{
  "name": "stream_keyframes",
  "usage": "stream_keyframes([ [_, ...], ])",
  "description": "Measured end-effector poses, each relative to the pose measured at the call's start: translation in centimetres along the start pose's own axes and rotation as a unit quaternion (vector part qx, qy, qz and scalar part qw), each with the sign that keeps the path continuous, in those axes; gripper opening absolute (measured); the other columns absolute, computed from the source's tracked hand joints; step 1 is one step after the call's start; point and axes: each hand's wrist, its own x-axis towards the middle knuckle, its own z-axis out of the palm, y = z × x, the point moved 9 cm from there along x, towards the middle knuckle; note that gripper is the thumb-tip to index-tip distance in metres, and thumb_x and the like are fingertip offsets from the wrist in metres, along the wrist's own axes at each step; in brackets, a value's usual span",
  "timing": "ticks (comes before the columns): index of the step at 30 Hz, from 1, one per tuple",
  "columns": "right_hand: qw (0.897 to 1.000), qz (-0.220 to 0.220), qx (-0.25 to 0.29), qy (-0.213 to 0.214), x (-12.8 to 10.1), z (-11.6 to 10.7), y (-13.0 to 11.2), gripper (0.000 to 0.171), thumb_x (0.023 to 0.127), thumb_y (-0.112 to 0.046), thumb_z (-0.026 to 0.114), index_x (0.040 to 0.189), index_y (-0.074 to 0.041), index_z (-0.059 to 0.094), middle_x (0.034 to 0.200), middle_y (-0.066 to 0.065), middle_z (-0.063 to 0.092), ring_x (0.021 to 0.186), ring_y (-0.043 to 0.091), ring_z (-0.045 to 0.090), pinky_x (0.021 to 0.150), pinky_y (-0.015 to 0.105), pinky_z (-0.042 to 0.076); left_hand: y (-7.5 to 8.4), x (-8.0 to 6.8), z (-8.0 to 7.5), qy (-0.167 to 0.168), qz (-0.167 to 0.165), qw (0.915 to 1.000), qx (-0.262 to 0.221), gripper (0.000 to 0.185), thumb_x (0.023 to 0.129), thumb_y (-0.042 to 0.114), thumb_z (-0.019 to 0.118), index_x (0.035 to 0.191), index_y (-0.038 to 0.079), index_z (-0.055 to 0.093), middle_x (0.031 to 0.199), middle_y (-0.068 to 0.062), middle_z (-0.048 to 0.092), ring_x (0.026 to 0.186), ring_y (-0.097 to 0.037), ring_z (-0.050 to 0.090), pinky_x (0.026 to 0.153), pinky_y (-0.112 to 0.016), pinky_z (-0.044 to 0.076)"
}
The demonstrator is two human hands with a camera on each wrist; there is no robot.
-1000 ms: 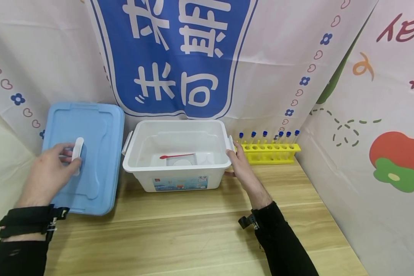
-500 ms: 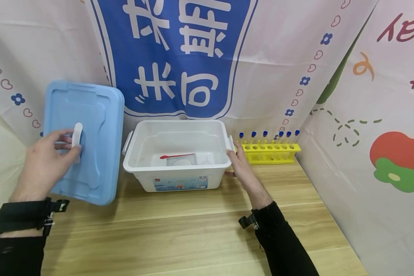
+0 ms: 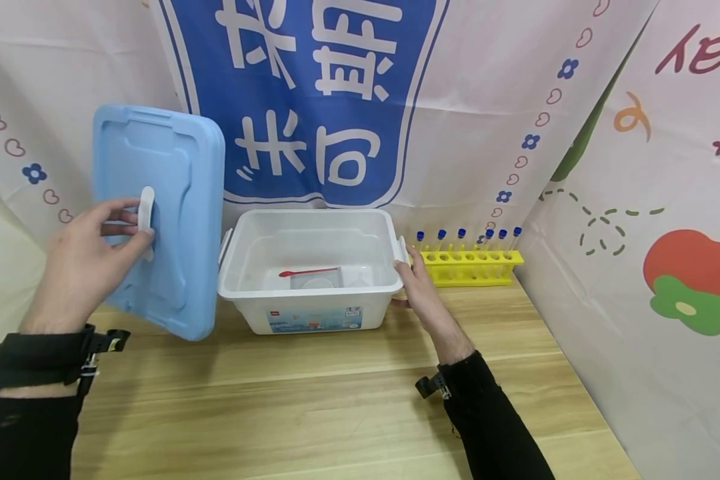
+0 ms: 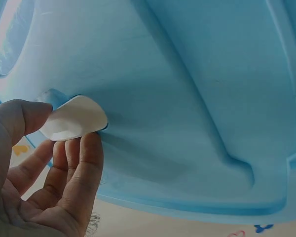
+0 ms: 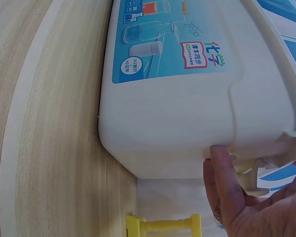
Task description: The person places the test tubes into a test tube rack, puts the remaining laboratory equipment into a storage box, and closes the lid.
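Note:
In the head view my left hand (image 3: 84, 263) pinches the white handle (image 3: 147, 207) of a blue lid (image 3: 183, 153), thumb on one side and fingers on the other. Raised at a slant, the lid overlaps the left end of a white storage box (image 3: 312, 294). The left wrist view shows the handle (image 4: 79, 118) between thumb and fingertips. My right hand (image 3: 425, 293) grips the box's right end by the white latch (image 3: 402, 250). Inside the box lie a slim red-tipped stick (image 3: 294, 273) and a flat clear packet (image 3: 324, 280).
Right of the box stands a yellow rack (image 3: 468, 280) holding several blue-capped test tubes (image 3: 461, 233). Behind it all hangs a printed cloth (image 3: 456, 133), with another cloth wall (image 3: 636, 320) on the right. The wooden tabletop (image 3: 312, 400) stretches out in front.
The blue lid has risen from near the tabletop and tilted steeper, shifting slightly right toward the box, with my left hand on its handle. My right hand stays at the box's end.

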Motion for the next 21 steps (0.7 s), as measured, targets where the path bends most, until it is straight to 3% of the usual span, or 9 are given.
stream_keyframes([
  [3, 1.0, -0.002, 0.0, -0.001, 0.0, -0.1, 0.1, 0.074, 0.124, -0.047, 0.044, 0.189, -0.028, 0.013, 0.19, 0.023, 0.031, 0.169, 0.054, 0.047, 0.122, 0.083, 0.056, 0.9, 0.4, -0.1, 0.003, 0.008, 0.9999, -0.011, 0.063, 0.117, 0.025, 0.069, 0.175, 0.004, 0.052, 0.151, -0.034, 0.067, 0.141, -0.059, 0.066, 0.104, -0.038, 0.072],
  [5, 1.0, -0.002, 0.001, -0.002, 0.1, -0.1, 0.1, 0.074, 0.125, -0.047, 0.044, 0.189, -0.028, 0.013, 0.19, 0.023, 0.031, 0.169, 0.054, 0.047, 0.122, 0.083, 0.055, 1.4, 0.6, -0.3, 0.008, 0.014, 0.9997, -0.016, 0.064, 0.117, 0.027, 0.071, 0.175, 0.007, 0.053, 0.151, -0.033, 0.068, 0.14, -0.057, 0.067, 0.096, -0.014, 0.065],
  [7, 1.0, -0.004, 0.001, -0.003, 0.1, -0.1, 0.1, 0.074, 0.125, -0.047, 0.043, 0.189, -0.028, 0.013, 0.19, 0.023, 0.03, 0.169, 0.054, 0.047, 0.122, 0.083, 0.055, 2.0, 0.8, -0.4, 0.015, 0.02, 0.9993, -0.027, 0.063, 0.116, 0.027, 0.072, 0.174, 0.009, 0.054, 0.152, -0.032, 0.069, 0.139, -0.055, 0.068, 0.089, 0.003, 0.049],
  [9, 1.0, -0.004, 0.0, -0.003, 0.1, 0.0, 0.1, 0.074, 0.125, -0.047, 0.043, 0.189, -0.028, 0.013, 0.19, 0.023, 0.031, 0.169, 0.054, 0.048, 0.122, 0.083, 0.055, 2.5, 1.0, -0.6, 0.024, 0.027, 0.9988, -0.033, 0.063, 0.116, 0.028, 0.073, 0.174, 0.011, 0.056, 0.151, -0.029, 0.069, 0.138, -0.051, 0.069, 0.089, 0.005, 0.048],
  [11, 1.0, -0.004, -0.001, -0.003, 0.1, 0.0, 0.1, 0.074, 0.125, -0.047, 0.043, 0.189, -0.027, 0.013, 0.189, 0.023, 0.031, 0.169, 0.053, 0.048, 0.122, 0.083, 0.055, 3.1, 1.1, -0.8, 0.032, 0.032, 0.9983, -0.036, 0.062, 0.116, 0.03, 0.073, 0.173, 0.014, 0.057, 0.151, -0.025, 0.07, 0.135, -0.037, 0.071, 0.09, 0.006, 0.046],
  [12, 1.0, -0.005, -0.001, -0.003, 0.1, 0.0, 0.1, 0.074, 0.125, -0.047, 0.043, 0.189, -0.027, 0.013, 0.189, 0.023, 0.032, 0.169, 0.053, 0.048, 0.122, 0.083, 0.055, 3.4, 1.3, -0.9, 0.035, 0.033, 0.9982, -0.037, 0.062, 0.116, 0.031, 0.073, 0.173, 0.016, 0.058, 0.151, -0.024, 0.07, 0.134, -0.031, 0.071, 0.097, 0.001, 0.053],
  [15, 1.0, -0.004, -0.002, -0.002, 0.0, 0.0, 0.0, 0.074, 0.125, -0.047, 0.043, 0.189, -0.027, 0.013, 0.188, 0.023, 0.033, 0.168, 0.053, 0.048, 0.122, 0.083, 0.056, 4.2, 1.6, -1.2, 0.037, 0.033, 0.9977, -0.046, 0.062, 0.116, 0.033, 0.073, 0.174, 0.02, 0.057, 0.152, -0.021, 0.069, 0.132, -0.018, 0.068, 0.119, -0.034, 0.066],
  [18, 1.0, -0.002, -0.005, -0.002, 0.0, 0.0, 0.0, 0.074, 0.124, -0.048, 0.043, 0.189, -0.027, 0.013, 0.188, 0.023, 0.033, 0.168, 0.053, 0.049, 0.122, 0.083, 0.056, 5.0, 2.2, -1.3, 0.036, 0.036, 0.9971, -0.057, 0.062, 0.117, 0.032, 0.073, 0.175, 0.022, 0.056, 0.151, -0.015, 0.068, 0.13, -0.008, 0.066, 0.123, -0.063, 0.062],
  [21, 1.0, -0.001, -0.007, -0.002, -0.1, 0.0, 0.0, 0.074, 0.124, -0.048, 0.043, 0.189, -0.027, 0.013, 0.188, 0.023, 0.032, 0.168, 0.053, 0.048, 0.122, 0.083, 0.056, 5.9, 2.8, -1.5, 0.041, 0.048, 0.9955, -0.07, 0.06, 0.116, 0.03, 0.074, 0.173, 0.022, 0.058, 0.142, 0.001, 0.068, 0.123, 0.004, 0.062, 0.118, -0.032, 0.067],
])
